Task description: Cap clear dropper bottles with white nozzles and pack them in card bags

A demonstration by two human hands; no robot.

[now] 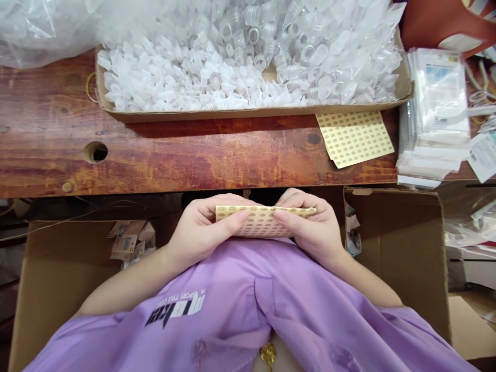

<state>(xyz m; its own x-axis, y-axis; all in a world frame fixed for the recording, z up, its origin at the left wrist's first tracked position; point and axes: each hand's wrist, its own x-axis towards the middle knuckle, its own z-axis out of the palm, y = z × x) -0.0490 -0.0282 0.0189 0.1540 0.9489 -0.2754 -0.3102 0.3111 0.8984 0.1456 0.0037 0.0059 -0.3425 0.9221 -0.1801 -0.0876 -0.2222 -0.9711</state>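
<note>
Both of my hands hold a yellow sticker sheet (pixel 259 221) covered in small oval labels, just below the table's front edge and above my purple shirt. My left hand (pixel 201 227) grips its left end, thumb lying across the top face. My right hand (pixel 310 227) grips the right end, thumb pressed on the sheet near the middle. The fingers of both hands curl behind the sheet.
A shallow cardboard tray (pixel 251 112) full of small clear plastic caps sits on the wooden table (pixel 174 160). Another sticker sheet (pixel 354 138) lies by its right corner. Stacked clear packets (pixel 437 113) are at right. Open cardboard boxes stand at left (pixel 58 279) and at right (pixel 403 248).
</note>
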